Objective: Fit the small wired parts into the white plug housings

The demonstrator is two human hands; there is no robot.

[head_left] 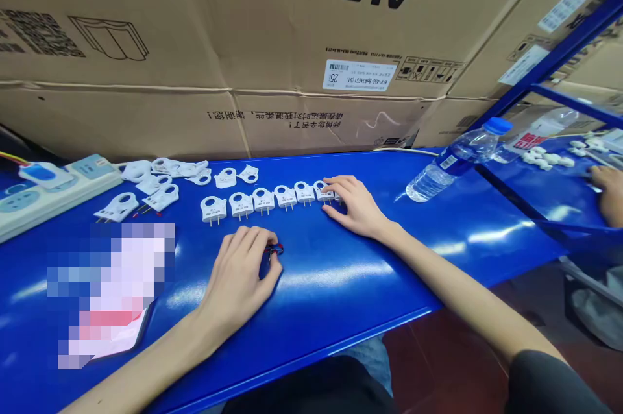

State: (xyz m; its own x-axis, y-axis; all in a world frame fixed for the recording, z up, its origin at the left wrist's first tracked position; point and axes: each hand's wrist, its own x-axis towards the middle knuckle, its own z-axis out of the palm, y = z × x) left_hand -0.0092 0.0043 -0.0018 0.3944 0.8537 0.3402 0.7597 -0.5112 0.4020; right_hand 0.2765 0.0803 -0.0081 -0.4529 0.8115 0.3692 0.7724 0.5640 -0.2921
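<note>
My left hand (242,271) rests on the blue table (341,284), fingers curled over a small red and black part (275,250) at the fingertips. My right hand (351,204) lies at the right end of a row of white plug halves (263,201), fingers bent down on the last plug (325,192). The row stands prongs toward me, just beyond my left hand.
Loose white plug shells (160,183) lie at the back left beside a power strip (48,190). A water bottle (452,164) lies on its side at the right. Cardboard boxes (292,44) wall the back. Another person's hand (608,193) works at the far right.
</note>
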